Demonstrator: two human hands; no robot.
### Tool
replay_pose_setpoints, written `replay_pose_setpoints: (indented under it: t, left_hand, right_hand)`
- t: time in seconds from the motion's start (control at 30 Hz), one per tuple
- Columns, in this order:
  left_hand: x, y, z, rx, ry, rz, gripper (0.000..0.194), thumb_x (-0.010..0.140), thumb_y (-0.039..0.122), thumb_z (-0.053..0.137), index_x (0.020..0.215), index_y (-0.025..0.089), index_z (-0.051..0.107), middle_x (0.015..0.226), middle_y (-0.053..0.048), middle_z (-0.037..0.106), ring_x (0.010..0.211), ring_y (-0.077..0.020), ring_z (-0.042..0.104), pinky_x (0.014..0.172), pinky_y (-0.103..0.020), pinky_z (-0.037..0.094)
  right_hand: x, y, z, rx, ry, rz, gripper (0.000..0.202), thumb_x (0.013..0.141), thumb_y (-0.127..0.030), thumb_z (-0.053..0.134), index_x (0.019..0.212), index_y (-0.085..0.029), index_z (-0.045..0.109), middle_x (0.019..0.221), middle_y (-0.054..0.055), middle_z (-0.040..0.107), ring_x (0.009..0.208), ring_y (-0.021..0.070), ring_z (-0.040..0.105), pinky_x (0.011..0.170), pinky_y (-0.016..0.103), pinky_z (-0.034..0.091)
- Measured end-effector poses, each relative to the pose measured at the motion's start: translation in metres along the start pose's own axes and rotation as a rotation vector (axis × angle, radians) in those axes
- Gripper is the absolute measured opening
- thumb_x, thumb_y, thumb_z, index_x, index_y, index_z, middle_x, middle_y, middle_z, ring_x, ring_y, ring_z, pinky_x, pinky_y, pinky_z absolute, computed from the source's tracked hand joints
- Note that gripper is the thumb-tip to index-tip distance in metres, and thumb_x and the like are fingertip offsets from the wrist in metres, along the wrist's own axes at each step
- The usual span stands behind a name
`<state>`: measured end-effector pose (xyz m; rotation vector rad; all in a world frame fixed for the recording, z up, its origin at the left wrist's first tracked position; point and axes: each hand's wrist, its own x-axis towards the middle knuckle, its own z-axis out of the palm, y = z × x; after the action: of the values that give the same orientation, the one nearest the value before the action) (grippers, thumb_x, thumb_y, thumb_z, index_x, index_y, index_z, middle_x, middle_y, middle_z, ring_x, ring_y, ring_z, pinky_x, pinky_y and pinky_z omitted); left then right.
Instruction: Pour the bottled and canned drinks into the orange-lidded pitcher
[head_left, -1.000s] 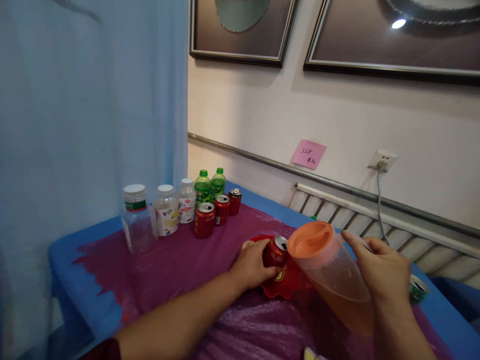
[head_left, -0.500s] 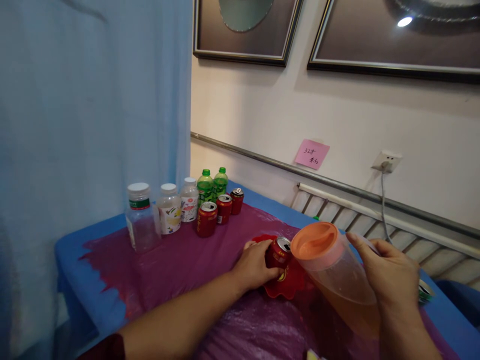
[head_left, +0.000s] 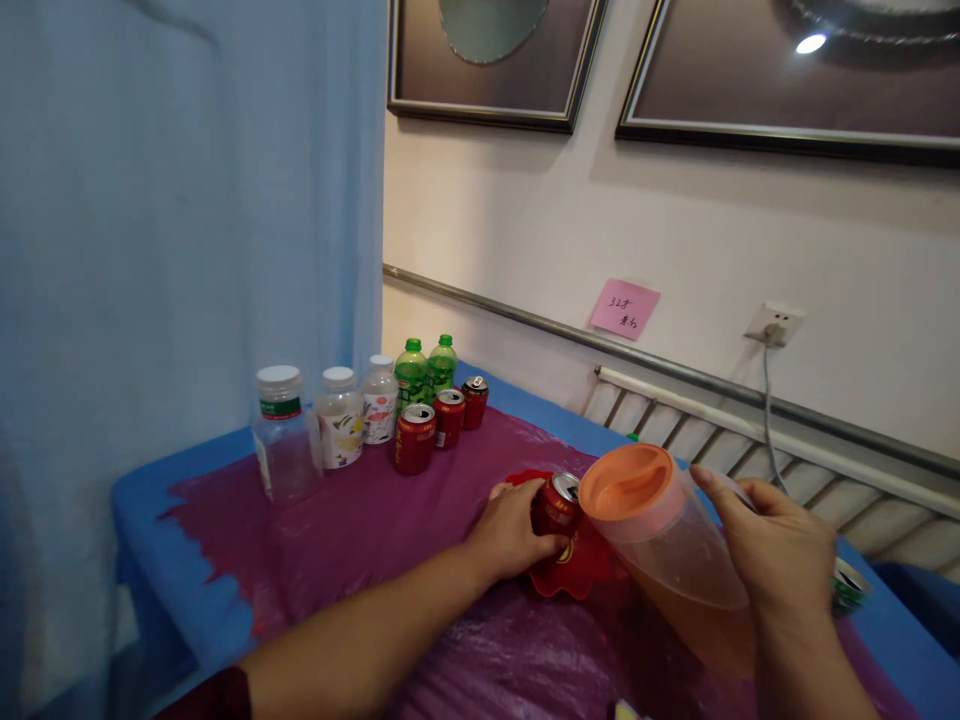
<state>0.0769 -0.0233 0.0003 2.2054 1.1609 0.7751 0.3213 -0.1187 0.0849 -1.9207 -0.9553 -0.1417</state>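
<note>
My left hand is wrapped round a red drink can, which stands open-topped on a red scalloped mat. In my right hand is the handle of a clear plastic pitcher with an orange lid. The pitcher tilts to the left, its lid close beside the can's top; whether they touch I cannot tell. Brownish liquid shows in the pitcher's lower part. No stream of liquid is visible between lid and can.
Back left stand several red cans, two green bottles and white-capped clear jars on a purple cloth. A green can is at the right edge. Behind are a radiator and a plugged-in cord.
The pitcher and my right hand have shifted very slightly left, toward the can. My left hand and the can stay in place.
</note>
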Motion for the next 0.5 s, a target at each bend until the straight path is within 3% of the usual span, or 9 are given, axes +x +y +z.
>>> replay_pose_setpoints:
  t: [0.5]
  left_hand:
    - [-0.0004, -0.0026, 0.0025, -0.012, 0.016, 0.013, 0.075, 0.066, 0.044, 0.083, 0.134, 0.026, 0.059, 0.126, -0.005, 0.07, 0.116, -0.0337, 0.062, 0.107, -0.047, 0.041]
  right_hand:
    - [-0.0006, -0.0034, -0.0017, 0.003, -0.003, 0.046, 0.055, 0.071, -0.073, 0.065, 0.054, -0.022, 0.057, 0.05, -0.005, 0.034, 0.055, 0.0142, 0.041, 0.051, 0.027, 0.031]
